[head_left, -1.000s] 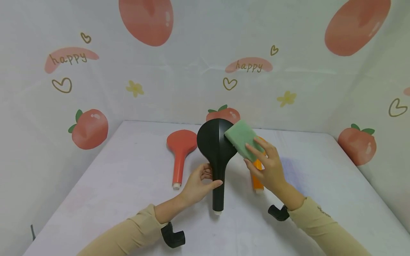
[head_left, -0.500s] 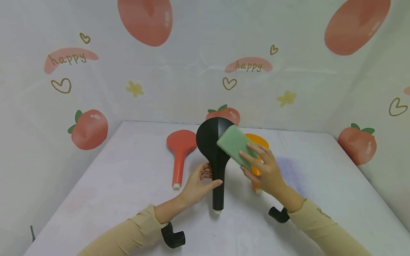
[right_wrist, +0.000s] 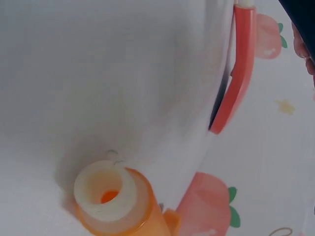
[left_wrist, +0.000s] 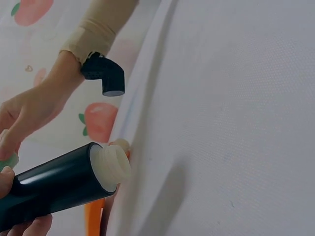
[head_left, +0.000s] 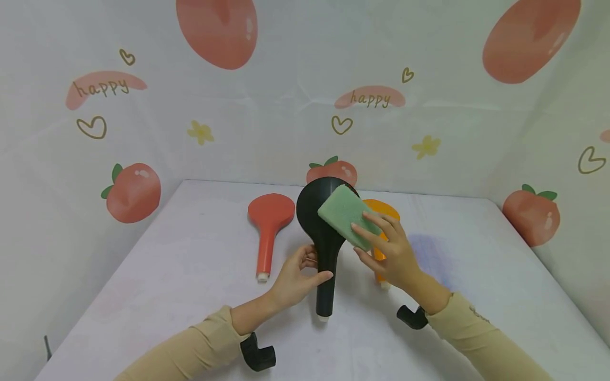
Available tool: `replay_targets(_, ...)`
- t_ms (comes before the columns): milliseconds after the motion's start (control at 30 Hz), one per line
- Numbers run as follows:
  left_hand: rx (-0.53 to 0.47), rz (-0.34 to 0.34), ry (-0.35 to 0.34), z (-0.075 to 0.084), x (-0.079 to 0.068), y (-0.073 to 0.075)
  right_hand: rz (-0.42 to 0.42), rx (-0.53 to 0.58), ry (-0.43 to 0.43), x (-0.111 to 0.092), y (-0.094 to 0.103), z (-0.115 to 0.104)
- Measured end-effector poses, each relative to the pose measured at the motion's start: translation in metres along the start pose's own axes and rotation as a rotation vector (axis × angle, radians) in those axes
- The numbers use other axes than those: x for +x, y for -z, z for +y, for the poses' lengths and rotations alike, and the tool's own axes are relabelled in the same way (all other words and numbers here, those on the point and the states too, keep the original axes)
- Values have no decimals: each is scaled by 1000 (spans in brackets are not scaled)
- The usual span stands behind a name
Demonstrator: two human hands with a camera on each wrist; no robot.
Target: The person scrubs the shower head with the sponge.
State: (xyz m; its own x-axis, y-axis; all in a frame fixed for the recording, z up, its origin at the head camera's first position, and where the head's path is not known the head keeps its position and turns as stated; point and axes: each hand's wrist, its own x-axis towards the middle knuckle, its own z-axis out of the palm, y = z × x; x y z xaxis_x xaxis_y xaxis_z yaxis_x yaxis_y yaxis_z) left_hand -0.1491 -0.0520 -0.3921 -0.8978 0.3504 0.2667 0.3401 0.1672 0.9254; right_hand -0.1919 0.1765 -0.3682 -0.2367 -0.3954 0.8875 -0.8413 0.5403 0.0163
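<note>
Head view: black shower head (head_left: 326, 250), centre, gripped by left hand (head_left: 295, 279), right side behind green sponge (head_left: 345, 212) pinched in half-spread right hand (head_left: 396, 254); steady grip, flat sponge advisable. Left wrist: threaded connector (left_wrist: 113, 164). Right wrist: orange shower head (right_wrist: 151, 222).

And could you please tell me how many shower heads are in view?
3: red shower head on the table at left, black shower head in the left hand, orange shower head at right, partly hidden by the sponge and right hand.
</note>
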Motion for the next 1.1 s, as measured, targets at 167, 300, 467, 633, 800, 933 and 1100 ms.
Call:
replay_targets(167, -3, -6, -17, 0, -1, 0, 20, -13, -71, 1, 3, 4)
replay_targets(300, -11, -15, -21, 2, -2, -2, 46, -23, -202, 2, 5, 8)
replay_targets(467, -2, -8, -32, 3, -3, -3, 13, -29, -144, 7, 3, 4)
replay_targets(633, 3, -4, -30, 4, -4, -4, 3, -41, -89, 12, 2, 2)
replay_targets(800, 1, -12, -7, 3, -5, -3, 24, -33, -228, 15, 5, 9)
replay_targets(933, -31, -26, 9, 3, -5, -3, 8, -24, -260, 16, 4, 11)
replay_targets(1100, -48, -34, 15, 2, -6, -4, -33, -11, -183, 18, 0, 6)
